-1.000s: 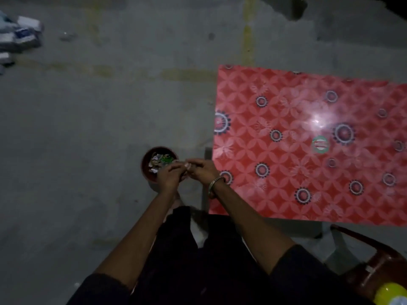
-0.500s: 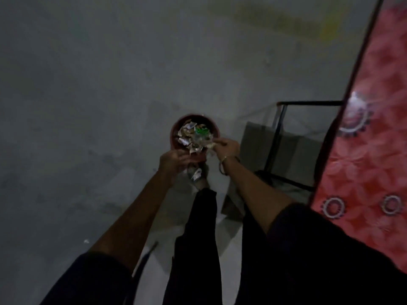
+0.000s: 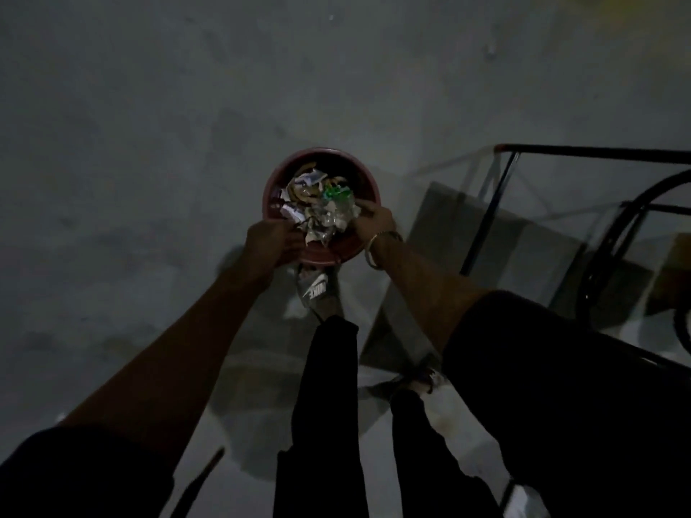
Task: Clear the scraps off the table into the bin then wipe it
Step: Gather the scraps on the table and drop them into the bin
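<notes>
I'm standing in a dim, bare space that looks like a garage, yard or unfinished room of a home: the stained grey concrete floor (image 3: 149, 143) fills the upper and left of the frame. At right are thin black metal furniture legs (image 3: 486, 214), and below centre my grey slide sandal (image 3: 316, 289), casual house footwear.

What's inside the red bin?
The bin holds a heap of torn paper scraps and something green. Whatever lies under the heap, and the bin's bottom, is covered.
</notes>
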